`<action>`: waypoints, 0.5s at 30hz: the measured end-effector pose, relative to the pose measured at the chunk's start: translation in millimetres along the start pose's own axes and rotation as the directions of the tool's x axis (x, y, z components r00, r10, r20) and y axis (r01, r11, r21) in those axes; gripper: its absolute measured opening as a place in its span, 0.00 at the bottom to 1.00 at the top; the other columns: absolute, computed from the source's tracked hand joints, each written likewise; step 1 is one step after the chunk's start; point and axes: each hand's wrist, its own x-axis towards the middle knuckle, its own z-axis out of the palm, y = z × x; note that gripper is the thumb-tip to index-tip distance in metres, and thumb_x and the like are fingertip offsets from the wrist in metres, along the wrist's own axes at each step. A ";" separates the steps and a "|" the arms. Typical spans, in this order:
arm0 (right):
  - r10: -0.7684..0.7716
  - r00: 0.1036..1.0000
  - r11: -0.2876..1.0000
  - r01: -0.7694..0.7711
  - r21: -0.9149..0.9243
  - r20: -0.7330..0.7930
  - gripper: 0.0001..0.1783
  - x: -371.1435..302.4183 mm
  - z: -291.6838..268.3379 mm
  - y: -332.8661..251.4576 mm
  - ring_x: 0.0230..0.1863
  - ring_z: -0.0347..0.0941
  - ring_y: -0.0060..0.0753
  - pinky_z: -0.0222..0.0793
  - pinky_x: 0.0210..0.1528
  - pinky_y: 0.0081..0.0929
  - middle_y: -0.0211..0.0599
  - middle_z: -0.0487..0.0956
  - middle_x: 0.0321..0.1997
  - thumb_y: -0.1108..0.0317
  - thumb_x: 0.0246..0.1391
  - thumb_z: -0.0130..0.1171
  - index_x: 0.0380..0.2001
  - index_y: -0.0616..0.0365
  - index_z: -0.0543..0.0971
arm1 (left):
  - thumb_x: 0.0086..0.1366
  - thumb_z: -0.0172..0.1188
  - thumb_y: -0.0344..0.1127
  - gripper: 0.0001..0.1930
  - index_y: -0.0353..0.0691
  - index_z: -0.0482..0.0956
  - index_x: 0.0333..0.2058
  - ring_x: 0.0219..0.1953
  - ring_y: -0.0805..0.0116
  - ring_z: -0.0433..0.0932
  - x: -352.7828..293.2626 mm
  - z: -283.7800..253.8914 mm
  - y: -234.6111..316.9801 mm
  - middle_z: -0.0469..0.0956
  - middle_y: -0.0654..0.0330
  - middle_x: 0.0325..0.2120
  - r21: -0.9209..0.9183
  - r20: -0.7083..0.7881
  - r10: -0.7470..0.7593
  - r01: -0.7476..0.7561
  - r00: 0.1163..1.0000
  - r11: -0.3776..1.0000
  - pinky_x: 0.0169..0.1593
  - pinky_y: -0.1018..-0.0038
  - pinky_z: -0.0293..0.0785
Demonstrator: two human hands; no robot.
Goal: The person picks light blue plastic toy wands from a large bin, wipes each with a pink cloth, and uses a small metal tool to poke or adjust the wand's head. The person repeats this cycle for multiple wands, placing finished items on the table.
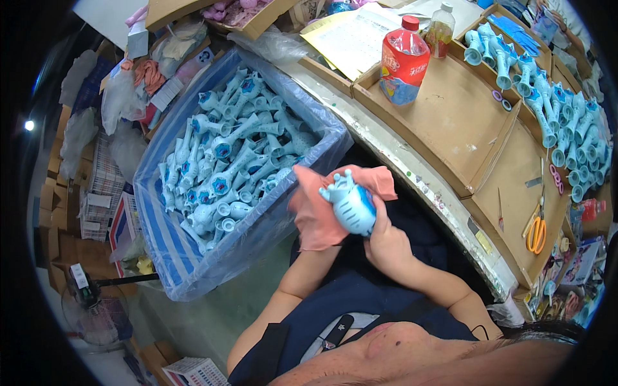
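A light blue plastic toy piece (pixel 353 209), rounded, with dark slots and small crown-like prongs, is held tilted in front of my chest. My right hand (pixel 390 248) grips its lower end, with the thumb along its side. Behind the piece spreads a salmon-coloured cloth (pixel 315 215), draped over my left hand. My left forearm (pixel 308 276) reaches up to the cloth, which hides the fingers. Left of my hands stands a blue bin lined with clear plastic (pixel 168 273), heaped with light blue flared toy pieces (pixel 222 151), some bearing darker blue flower shapes.
The workbench edge (pixel 412 174) runs diagonally at the right. On it are cardboard trays (pixel 444 122), a red-labelled bottle (pixel 404 61), a smaller clear bottle (pixel 440 32), orange-handled scissors (pixel 536 233) and rows of light blue pieces (pixel 582 138). A fan (pixel 93 309) stands lower left.
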 end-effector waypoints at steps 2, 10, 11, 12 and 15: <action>0.074 0.997 0.992 -0.074 -0.105 0.002 0.44 4.9 5.6 3.9 0.18 0.77 0.47 0.75 0.19 0.40 0.48 0.76 0.29 0.72 0.51 0.58 0.70 0.71 0.54 | 0.70 0.55 0.40 0.18 0.33 0.73 0.51 0.47 0.58 0.80 1.5 -1.3 -1.8 0.78 0.52 0.47 0.146 0.068 0.136 -0.145 0.988 0.979 0.53 0.65 0.76; 0.032 1.000 0.991 -0.031 -0.130 -0.001 0.43 -5.8 8.7 2.4 0.16 0.77 0.44 0.74 0.16 0.41 0.44 0.75 0.27 0.69 0.54 0.56 0.69 0.71 0.51 | 0.67 0.61 0.39 0.13 0.37 0.77 0.43 0.44 0.55 0.83 18.3 -18.4 -21.2 0.84 0.53 0.38 -0.489 0.083 -0.291 0.294 0.953 0.821 0.52 0.64 0.76; 0.038 0.999 0.991 -0.042 -0.129 -0.033 0.43 -3.8 9.0 4.1 0.17 0.77 0.44 0.74 0.16 0.41 0.44 0.75 0.26 0.69 0.55 0.56 0.69 0.71 0.51 | 0.68 0.59 0.39 0.13 0.36 0.76 0.44 0.44 0.55 0.83 13.6 -16.8 -20.7 0.83 0.52 0.38 -0.415 0.076 -0.234 0.245 0.969 0.876 0.52 0.64 0.76; 0.034 0.999 0.990 -0.035 -0.133 -0.005 0.43 -1.3 9.4 6.0 0.17 0.77 0.45 0.74 0.17 0.42 0.44 0.75 0.26 0.69 0.54 0.56 0.69 0.71 0.51 | 0.69 0.56 0.40 0.13 0.36 0.75 0.44 0.44 0.55 0.82 9.2 -14.5 -19.5 0.83 0.51 0.38 -0.330 0.064 -0.181 0.192 0.981 0.924 0.52 0.64 0.77; 0.064 0.998 0.986 -0.059 -0.156 0.030 0.45 1.5 10.0 6.5 0.18 0.77 0.49 0.75 0.19 0.45 0.46 0.75 0.26 0.71 0.52 0.58 0.69 0.73 0.50 | 0.73 0.49 0.41 0.14 0.35 0.72 0.44 0.45 0.54 0.81 -4.6 -1.6 -18.8 0.81 0.49 0.39 -0.064 0.052 -0.019 0.022 0.998 0.998 0.51 0.63 0.77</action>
